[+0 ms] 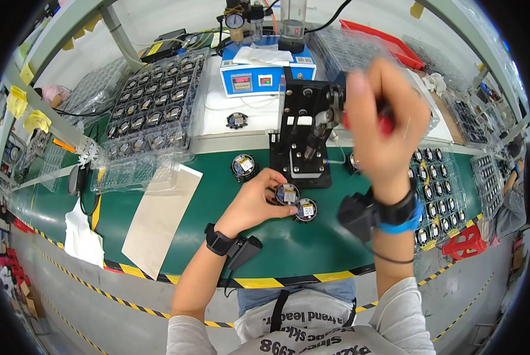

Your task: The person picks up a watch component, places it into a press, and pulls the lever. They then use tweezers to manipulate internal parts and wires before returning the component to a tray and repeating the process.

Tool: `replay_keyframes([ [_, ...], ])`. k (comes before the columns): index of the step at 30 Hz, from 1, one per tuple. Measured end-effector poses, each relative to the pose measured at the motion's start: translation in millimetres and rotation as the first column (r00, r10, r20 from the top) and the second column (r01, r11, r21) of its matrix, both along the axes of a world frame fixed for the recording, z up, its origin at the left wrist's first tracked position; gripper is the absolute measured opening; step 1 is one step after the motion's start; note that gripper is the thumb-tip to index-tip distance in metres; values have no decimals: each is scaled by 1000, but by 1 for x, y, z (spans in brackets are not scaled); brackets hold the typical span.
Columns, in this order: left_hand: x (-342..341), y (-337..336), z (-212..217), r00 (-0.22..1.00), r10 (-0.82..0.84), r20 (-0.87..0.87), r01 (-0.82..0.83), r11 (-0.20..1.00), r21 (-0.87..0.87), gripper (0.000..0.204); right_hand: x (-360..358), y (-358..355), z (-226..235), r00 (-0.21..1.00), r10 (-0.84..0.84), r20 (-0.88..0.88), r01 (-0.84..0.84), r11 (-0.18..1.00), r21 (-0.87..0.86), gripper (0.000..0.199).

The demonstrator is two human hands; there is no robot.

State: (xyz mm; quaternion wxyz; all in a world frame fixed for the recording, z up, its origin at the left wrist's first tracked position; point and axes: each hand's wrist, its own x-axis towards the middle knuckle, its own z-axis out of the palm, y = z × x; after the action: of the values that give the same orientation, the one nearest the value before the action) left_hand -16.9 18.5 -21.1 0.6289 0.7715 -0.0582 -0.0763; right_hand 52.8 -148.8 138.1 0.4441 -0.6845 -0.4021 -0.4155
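Between the thumb and fingers of my left hand (250, 204) is a small round black electronic module (287, 194) with a pale label. It is held just in front of the base of a black toggle press (301, 112). A second round module (306, 210) lies against the thumb tip, partly overlapped by the held one. Another module (244, 165) rests on the green mat to the left of the press. Raised at the right, my right hand (386, 133) is closed around the red lever handle (385, 123) of the press. Motion blurs that hand, and its fingers cover much of the handle.
Clear trays of round modules stand at the back left (155, 97) and on the right (433, 192). Behind the press sits a blue control box (267, 74). One loose module (237, 120) lies on white paper. A beige board (161, 219) lies left, near the striped table edge (288, 280).
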Motion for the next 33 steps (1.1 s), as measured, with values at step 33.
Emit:
replay_keyframes([
  [33,30,-53,-15,845,350,404,-521,711,473,60,52,27,56,921,-377,-98,313,866,-391,34],
])
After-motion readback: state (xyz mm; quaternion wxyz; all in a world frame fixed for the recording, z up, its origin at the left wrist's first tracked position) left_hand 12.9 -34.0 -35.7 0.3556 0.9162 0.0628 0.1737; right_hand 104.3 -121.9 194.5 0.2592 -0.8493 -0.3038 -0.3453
